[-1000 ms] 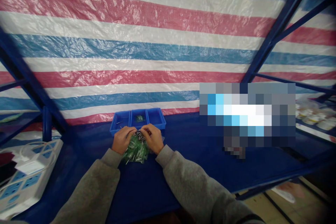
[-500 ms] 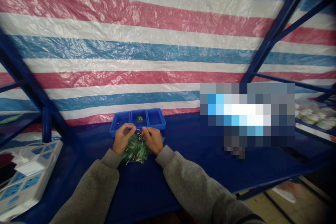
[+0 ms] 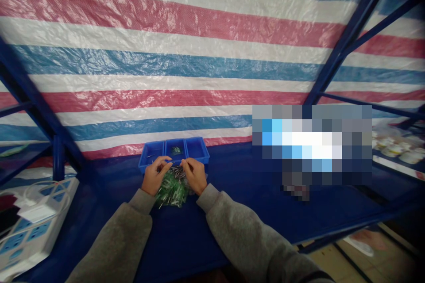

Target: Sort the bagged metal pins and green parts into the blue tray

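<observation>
My left hand [image 3: 155, 175] and my right hand [image 3: 195, 174] face each other, fingertips pinched, with a narrow gap between them. Something thin and small seems to be in their fingers, too fine to make out. Just below lies a pile of small green and clear slender pieces [image 3: 172, 191], heaped on the blue table. Dark, shiny metal pin-like pieces [image 3: 179, 172] form a smaller heap at the pile's far side, partly behind my right hand. Right behind both hands stands a blue three-compartment tray [image 3: 186, 152]; a few green pieces [image 3: 175, 150] lie in its middle compartment.
A white power strip [image 3: 49, 230] with cables and a plug sits at the left. Blue metal frame posts [image 3: 352, 40] rise at both sides before a striped plastic sheet [image 3: 186, 62]. Small white containers [image 3: 393, 148] stand far right. A blurred-out patch covers the table's right part.
Both hands stay almost in place, pinched together above the pile. The thin metallic piece visible between the fingertips earlier is harder to see now.
</observation>
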